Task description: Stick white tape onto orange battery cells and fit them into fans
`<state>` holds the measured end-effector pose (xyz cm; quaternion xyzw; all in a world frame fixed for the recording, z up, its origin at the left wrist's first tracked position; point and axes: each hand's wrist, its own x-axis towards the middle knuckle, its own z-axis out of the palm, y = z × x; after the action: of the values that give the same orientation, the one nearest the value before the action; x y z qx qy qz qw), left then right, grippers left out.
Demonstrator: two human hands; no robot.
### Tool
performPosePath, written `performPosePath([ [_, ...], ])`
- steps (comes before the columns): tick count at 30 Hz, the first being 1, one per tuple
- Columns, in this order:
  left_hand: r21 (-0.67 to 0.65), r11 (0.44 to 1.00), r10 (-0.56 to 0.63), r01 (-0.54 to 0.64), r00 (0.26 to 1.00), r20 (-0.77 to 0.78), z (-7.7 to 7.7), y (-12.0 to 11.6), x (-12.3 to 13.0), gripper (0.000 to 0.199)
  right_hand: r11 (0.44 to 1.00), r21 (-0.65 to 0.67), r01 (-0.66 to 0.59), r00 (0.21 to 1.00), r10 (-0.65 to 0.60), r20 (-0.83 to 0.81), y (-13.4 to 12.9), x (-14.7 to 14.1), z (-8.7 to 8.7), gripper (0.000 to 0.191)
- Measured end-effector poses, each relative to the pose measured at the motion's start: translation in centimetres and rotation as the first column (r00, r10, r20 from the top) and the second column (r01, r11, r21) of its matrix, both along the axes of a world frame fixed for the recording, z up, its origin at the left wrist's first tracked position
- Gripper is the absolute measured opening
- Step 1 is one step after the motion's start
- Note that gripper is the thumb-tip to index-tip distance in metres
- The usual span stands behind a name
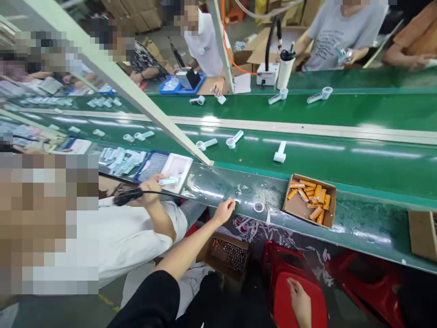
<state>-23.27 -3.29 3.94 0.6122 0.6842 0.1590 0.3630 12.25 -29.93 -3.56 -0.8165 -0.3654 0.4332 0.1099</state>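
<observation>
My left hand (225, 210) hangs over the near edge of the green work ledge (208, 180), its fingers curled together; what they hold, if anything, cannot be made out. Low on the right, my right hand (299, 296) is above a red stool (319, 305), thumb and fingers close together, with nothing I can make out between them. A white ring (258, 207) lies on the ledge to the right of my left hand. Beyond it stands a cardboard box (288, 207) holding several orange cylinders (317, 193).
Light-blue handheld parts (280, 152) lie on the green belt (249, 159). A slanted metal post (150, 111) crosses the left. Close on the left, a person in white (126, 246) holds a tool (128, 197). A box of small parts (227, 257) sits below the ledge.
</observation>
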Motion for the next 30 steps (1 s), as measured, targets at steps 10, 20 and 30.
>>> performPosePath([
  [10, 0.111, 0.993, -0.032, 0.034, 0.999, -0.02, 0.2, 15.9, -1.9, 0.033, 0.893, 0.418, -0.169, 0.972, 0.221, -0.078, 32.6, -2.3, 10.7, 0.05],
  [20, 0.021, 0.983, 0.175, -0.183, 0.893, -0.415, -3.8, 37.2, -5.6, 0.071, 0.744, 0.17, -0.646, 0.75, 0.578, 0.323, 56.7, -4.5, 3.1, 0.062],
  [30, -0.299, 0.949, -0.115, -0.098, 0.777, -0.619, 0.1, 36.4, -17.4, 0.056, 0.744, 0.25, -0.62, 0.764, 0.499, 0.409, 54.8, -3.7, 4.9, 0.062],
])
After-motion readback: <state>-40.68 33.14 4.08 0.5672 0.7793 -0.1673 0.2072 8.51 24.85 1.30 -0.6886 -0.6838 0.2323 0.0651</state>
